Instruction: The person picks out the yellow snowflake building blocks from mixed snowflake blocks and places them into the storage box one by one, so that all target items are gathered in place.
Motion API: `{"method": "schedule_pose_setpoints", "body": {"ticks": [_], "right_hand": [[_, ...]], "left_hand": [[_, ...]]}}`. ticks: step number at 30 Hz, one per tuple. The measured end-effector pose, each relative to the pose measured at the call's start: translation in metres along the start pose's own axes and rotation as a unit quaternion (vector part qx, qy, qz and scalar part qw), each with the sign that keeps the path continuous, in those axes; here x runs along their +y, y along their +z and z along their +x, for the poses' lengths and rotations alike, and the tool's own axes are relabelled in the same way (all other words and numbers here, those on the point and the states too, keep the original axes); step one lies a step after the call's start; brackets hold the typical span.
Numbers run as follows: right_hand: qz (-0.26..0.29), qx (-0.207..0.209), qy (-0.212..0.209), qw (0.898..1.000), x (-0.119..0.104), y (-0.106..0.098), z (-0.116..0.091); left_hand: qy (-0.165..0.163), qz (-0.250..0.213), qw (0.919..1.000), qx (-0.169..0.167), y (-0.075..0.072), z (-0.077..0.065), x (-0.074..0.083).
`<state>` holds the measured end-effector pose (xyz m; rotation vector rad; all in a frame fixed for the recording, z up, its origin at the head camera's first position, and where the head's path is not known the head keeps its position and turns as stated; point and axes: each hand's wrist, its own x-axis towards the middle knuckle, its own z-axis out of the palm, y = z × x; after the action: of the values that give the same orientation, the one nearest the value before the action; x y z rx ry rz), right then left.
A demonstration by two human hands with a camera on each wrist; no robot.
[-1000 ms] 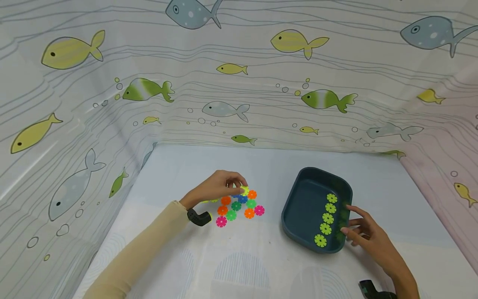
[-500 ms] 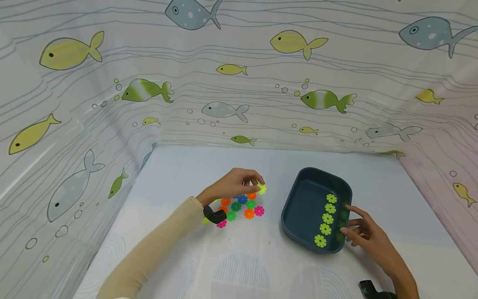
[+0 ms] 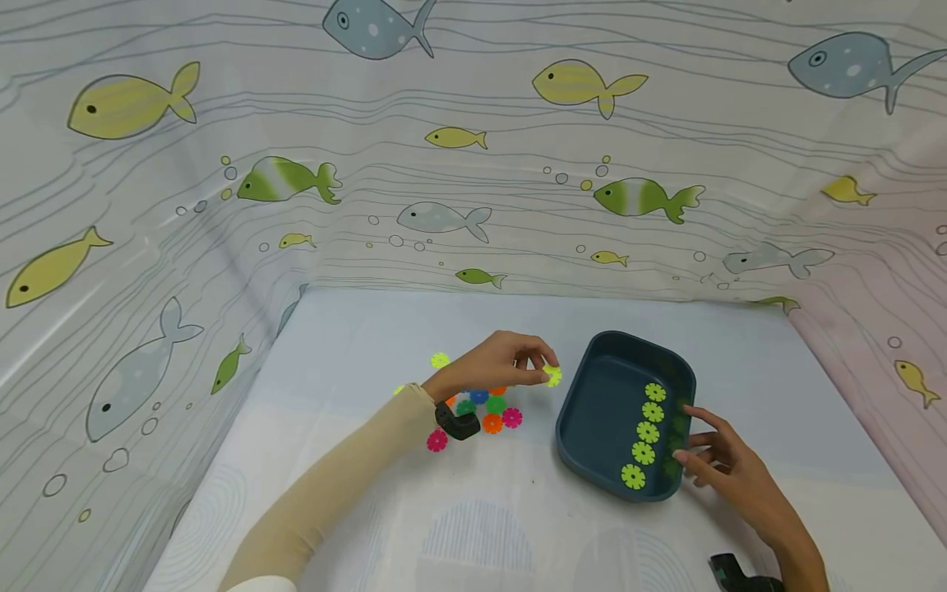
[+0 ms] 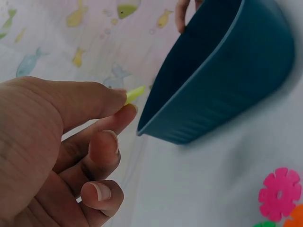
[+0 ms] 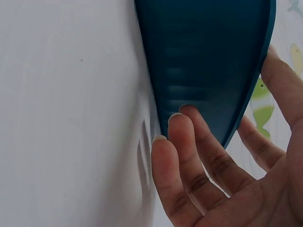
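Observation:
My left hand (image 3: 510, 359) pinches a yellow interlocking disc (image 3: 552, 376) between thumb and fingertips, in the air just left of the dark blue tray (image 3: 573, 460). In the left wrist view the held disc (image 4: 135, 94) shows edge-on, close to the tray's rim (image 4: 156, 124). Inside the tray, several yellow discs (image 3: 648, 432) lie in a row along the right side. My right hand (image 3: 728, 460) holds the tray's right rim, with thumb over the edge. In the right wrist view its other fingers (image 5: 182, 137) lie along the tray's outer wall (image 5: 203, 71).
Under and beside my left forearm lies a loose group of discs: pink (image 3: 437, 441), orange (image 3: 492, 423), green (image 3: 496, 404) and blue (image 3: 479, 396). Another yellow disc (image 3: 440, 360) lies behind the wrist. A fish-patterned sheet (image 3: 355, 181) walls the white table.
My left hand has lifted the yellow disc from the group and carried it right, close to the tray. My right hand and the tray have stayed in place.

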<state>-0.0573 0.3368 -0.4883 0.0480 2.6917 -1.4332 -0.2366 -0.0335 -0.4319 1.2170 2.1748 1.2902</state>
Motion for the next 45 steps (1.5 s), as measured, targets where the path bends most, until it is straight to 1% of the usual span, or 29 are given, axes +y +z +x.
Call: {"method": "schedule_pose_setpoints", "body": {"ticks": [6, 12, 19, 26, 32, 38, 42, 45], "right_hand": [[-0.004, 0.004, -0.007, 1.000, 0.000, 0.000, 0.000], [-0.002, 0.001, -0.016, 1.000, 0.001, 0.001, 0.000], [-0.003, 0.003, -0.011, 1.000, 0.001, 0.000, 0.000], [-0.006, 0.002, -0.006, 1.000, 0.002, 0.000, 0.000], [-0.011, 0.005, -0.003, 1.000, 0.002, 0.000, 0.001], [-0.002, 0.002, -0.007, 1.000, 0.002, 0.000, 0.001], [0.001, 0.001, -0.009, 1.000, 0.003, -0.001, 0.001], [0.003, 0.001, -0.009, 1.000, 0.002, -0.001, 0.001]], "left_hand": [[0.013, -0.005, 0.9999, -0.003, 0.013, 0.021, 0.003], [0.029, -0.023, 0.9993, -0.010, 0.025, 0.040, 0.010], [0.037, -0.028, 0.9988, -0.013, 0.038, 0.063, 0.016], [0.010, -0.038, 0.9989, -0.025, 0.053, 0.079, 0.017], [-0.003, -0.023, 0.9991, -0.037, 0.065, 0.092, 0.016], [-0.019, -0.023, 0.9989, -0.037, 0.076, 0.105, 0.018], [-0.034, -0.011, 0.9987, -0.037, 0.086, 0.114, 0.020], [-0.047, -0.004, 0.9985, -0.028, 0.094, 0.119, 0.019]]}}
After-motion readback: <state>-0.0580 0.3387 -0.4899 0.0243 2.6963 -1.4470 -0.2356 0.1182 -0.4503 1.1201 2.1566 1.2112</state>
